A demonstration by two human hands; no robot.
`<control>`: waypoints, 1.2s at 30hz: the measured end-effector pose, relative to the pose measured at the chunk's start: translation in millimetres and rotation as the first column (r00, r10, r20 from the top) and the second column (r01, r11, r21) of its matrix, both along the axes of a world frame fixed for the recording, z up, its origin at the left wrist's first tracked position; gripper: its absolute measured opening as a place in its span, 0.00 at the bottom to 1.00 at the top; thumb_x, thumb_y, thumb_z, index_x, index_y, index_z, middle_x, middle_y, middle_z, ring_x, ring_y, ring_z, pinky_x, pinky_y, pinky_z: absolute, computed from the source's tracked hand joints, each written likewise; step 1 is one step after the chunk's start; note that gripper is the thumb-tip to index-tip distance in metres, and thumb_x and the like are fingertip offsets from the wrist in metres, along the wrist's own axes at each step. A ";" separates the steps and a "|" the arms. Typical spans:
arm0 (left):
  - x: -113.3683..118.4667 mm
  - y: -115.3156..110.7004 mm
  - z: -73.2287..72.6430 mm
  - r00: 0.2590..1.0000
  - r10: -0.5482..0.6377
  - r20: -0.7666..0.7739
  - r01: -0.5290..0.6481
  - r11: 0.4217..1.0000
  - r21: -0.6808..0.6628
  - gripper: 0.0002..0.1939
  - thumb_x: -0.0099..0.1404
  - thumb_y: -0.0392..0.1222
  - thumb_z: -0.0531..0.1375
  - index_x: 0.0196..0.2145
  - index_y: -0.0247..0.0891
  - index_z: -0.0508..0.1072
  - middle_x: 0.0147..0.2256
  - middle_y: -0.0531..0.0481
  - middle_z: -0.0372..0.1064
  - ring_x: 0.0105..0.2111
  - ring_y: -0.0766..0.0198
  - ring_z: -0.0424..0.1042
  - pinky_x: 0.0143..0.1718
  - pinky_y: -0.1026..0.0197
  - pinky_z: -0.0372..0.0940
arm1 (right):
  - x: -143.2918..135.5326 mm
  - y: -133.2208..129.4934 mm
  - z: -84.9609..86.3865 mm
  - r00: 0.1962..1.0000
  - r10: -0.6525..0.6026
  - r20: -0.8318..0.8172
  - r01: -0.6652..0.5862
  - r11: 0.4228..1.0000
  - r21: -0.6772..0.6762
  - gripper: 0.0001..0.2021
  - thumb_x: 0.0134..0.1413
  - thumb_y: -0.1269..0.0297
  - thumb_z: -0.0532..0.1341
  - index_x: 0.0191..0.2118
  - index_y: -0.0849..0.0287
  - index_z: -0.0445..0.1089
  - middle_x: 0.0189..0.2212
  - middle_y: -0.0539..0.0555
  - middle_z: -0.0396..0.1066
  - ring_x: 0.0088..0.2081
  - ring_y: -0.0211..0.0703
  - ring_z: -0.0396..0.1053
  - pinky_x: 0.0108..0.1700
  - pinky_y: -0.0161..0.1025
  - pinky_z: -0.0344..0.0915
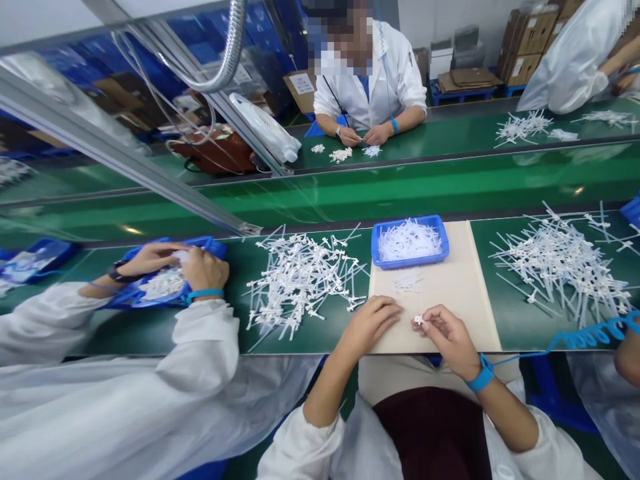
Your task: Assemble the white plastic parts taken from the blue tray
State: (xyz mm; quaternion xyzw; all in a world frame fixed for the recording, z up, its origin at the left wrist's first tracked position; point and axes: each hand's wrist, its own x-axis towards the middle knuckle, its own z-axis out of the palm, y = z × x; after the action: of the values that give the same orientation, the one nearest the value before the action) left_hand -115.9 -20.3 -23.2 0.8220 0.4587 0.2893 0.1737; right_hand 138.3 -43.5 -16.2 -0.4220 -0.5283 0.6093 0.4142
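Note:
My right hand (451,340), with a blue band at its wrist, pinches a small white plastic part (419,320) between thumb and fingertips. My left hand (373,323) lies palm down at the left edge of the beige board (467,293), fingers stretched out and apart from the part. Just beyond the hands, a few thin translucent strips (407,281) rest on the board. A blue tray (410,265) full of similar strips stands at the board's far end.
Heaps of strips with white pieces lie left (300,277) and right (563,260) of the board. A coiled blue cord (590,335) runs from my right wristband. At left, a co-worker's hands (205,270) are over a blue tray (183,297); another person (370,87) works opposite.

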 end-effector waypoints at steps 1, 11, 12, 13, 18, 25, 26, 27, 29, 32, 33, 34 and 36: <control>1.4 -2.9 -0.9 1.000 -0.014 -0.021 0.014 1.000 0.005 0.12 0.79 0.42 0.59 0.54 0.44 0.80 0.47 0.44 0.77 0.48 0.57 0.76 0.51 0.56 0.71 | -0.4 0.3 0.2 1.000 -0.011 -0.021 0.011 1.000 -0.025 0.15 0.69 0.47 0.64 0.43 0.53 0.71 0.43 0.58 0.82 0.45 0.51 0.81 0.48 0.47 0.76; 16.8 5.4 -5.7 0.994 0.023 -0.111 -0.018 0.999 0.048 0.07 0.77 0.38 0.61 0.45 0.43 0.80 0.46 0.45 0.75 0.48 0.56 0.73 0.51 0.54 0.71 | 8.3 10.2 2.3 0.994 -0.105 -0.015 0.104 0.993 -0.052 0.20 0.65 0.44 0.67 0.48 0.51 0.63 0.35 0.55 0.83 0.40 0.51 0.82 0.45 0.47 0.77; 17.0 5.6 -5.8 0.993 0.021 -0.114 -0.016 0.999 0.051 0.06 0.77 0.38 0.61 0.45 0.43 0.80 0.46 0.45 0.75 0.49 0.55 0.72 0.52 0.54 0.71 | 10.0 11.6 2.5 0.995 -0.100 -0.009 0.099 0.993 -0.058 0.21 0.64 0.44 0.68 0.50 0.51 0.62 0.35 0.55 0.84 0.40 0.52 0.82 0.44 0.47 0.77; 17.2 5.5 -5.8 0.993 0.020 -0.119 -0.014 0.999 0.052 0.06 0.77 0.38 0.61 0.45 0.43 0.80 0.46 0.45 0.75 0.50 0.55 0.72 0.53 0.54 0.71 | 11.4 13.0 2.8 0.996 -0.093 -0.007 0.092 0.993 -0.072 0.22 0.63 0.45 0.69 0.51 0.50 0.61 0.35 0.55 0.84 0.41 0.52 0.83 0.44 0.47 0.78; 16.7 5.1 -7.2 0.994 0.037 -0.106 -0.031 0.998 0.052 0.07 0.78 0.39 0.59 0.44 0.42 0.79 0.46 0.45 0.75 0.50 0.54 0.71 0.53 0.52 0.70 | 14.2 16.7 6.3 1.000 -0.016 -0.008 0.015 0.997 -0.075 0.28 0.65 0.50 0.67 0.64 0.52 0.59 0.38 0.55 0.85 0.42 0.51 0.83 0.45 0.47 0.79; 17.1 1.3 2.2 0.977 0.163 0.140 -0.179 0.977 0.112 0.10 0.79 0.39 0.56 0.44 0.43 0.77 0.41 0.47 0.80 0.49 0.53 0.74 0.55 0.49 0.67 | 12.7 20.0 8.2 0.995 0.053 0.080 -0.052 0.999 -0.009 0.14 0.68 0.53 0.65 0.52 0.53 0.77 0.43 0.56 0.84 0.47 0.52 0.83 0.48 0.47 0.80; 20.5 -2.0 6.0 0.960 0.196 0.200 -0.216 0.973 0.084 0.10 0.79 0.40 0.56 0.43 0.43 0.77 0.40 0.47 0.79 0.48 0.54 0.75 0.54 0.50 0.68 | 12.6 20.4 7.4 0.995 0.053 0.086 -0.052 0.999 -0.007 0.14 0.68 0.52 0.65 0.53 0.53 0.77 0.44 0.56 0.84 0.48 0.53 0.83 0.49 0.47 0.80; 25.1 -5.8 10.0 0.932 0.243 0.269 -0.263 0.964 0.039 0.09 0.79 0.41 0.57 0.42 0.42 0.77 0.40 0.47 0.79 0.46 0.55 0.75 0.53 0.52 0.69 | 12.5 20.6 6.4 0.994 0.054 0.094 -0.053 0.999 -0.005 0.15 0.68 0.52 0.66 0.53 0.52 0.77 0.46 0.57 0.84 0.49 0.53 0.83 0.50 0.48 0.80; 36.9 -13.9 17.5 0.835 0.370 0.407 -0.360 0.927 -0.105 0.08 0.78 0.42 0.59 0.42 0.42 0.77 0.39 0.47 0.79 0.43 0.56 0.77 0.49 0.55 0.71 | 12.8 20.9 4.4 0.993 0.052 0.103 -0.053 0.999 0.000 0.15 0.67 0.52 0.66 0.54 0.52 0.77 0.48 0.57 0.84 0.50 0.54 0.83 0.52 0.48 0.80; 56.6 -22.6 24.5 0.691 0.506 0.517 -0.403 0.862 -0.307 0.07 0.75 0.45 0.62 0.43 0.41 0.79 0.39 0.47 0.79 0.41 0.58 0.79 0.45 0.58 0.73 | 13.9 21.3 1.8 0.996 0.027 0.087 -0.026 1.000 -0.011 0.16 0.67 0.50 0.67 0.52 0.54 0.78 0.47 0.58 0.84 0.47 0.54 0.84 0.50 0.48 0.81; 62.6 -23.9 25.4 0.676 0.507 0.535 -0.383 0.862 -0.332 0.08 0.75 0.46 0.63 0.44 0.40 0.80 0.40 0.47 0.79 0.41 0.58 0.79 0.45 0.59 0.73 | 14.3 21.3 1.0 0.997 0.016 0.080 -0.015 1.000 -0.012 0.16 0.67 0.50 0.67 0.51 0.55 0.79 0.46 0.58 0.84 0.46 0.53 0.84 0.48 0.47 0.81; 67.9 -24.4 25.7 0.677 0.487 0.552 -0.351 0.873 -0.339 0.08 0.75 0.46 0.63 0.43 0.40 0.81 0.40 0.47 0.80 0.41 0.58 0.79 0.46 0.59 0.73 | 14.7 21.3 0.3 0.997 0.006 0.076 -0.005 1.000 -0.009 0.16 0.67 0.49 0.67 0.50 0.55 0.80 0.46 0.58 0.84 0.45 0.53 0.83 0.47 0.47 0.81; 76.7 -23.9 25.0 0.698 0.419 0.580 -0.269 0.905 -0.331 0.09 0.75 0.46 0.63 0.41 0.40 0.82 0.40 0.46 0.79 0.42 0.58 0.79 0.46 0.59 0.73 | 15.4 21.0 -0.9 0.997 0.000 0.071 -0.001 1.000 0.005 0.16 0.67 0.49 0.66 0.49 0.56 0.81 0.45 0.57 0.84 0.44 0.52 0.83 0.46 0.46 0.82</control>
State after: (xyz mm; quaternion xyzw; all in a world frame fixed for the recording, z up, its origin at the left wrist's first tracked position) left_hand -39.2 -44.2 1.8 0.5481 0.5473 0.5258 0.3516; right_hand 153.8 -22.5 -17.1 -0.4423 -0.5443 0.5927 0.3961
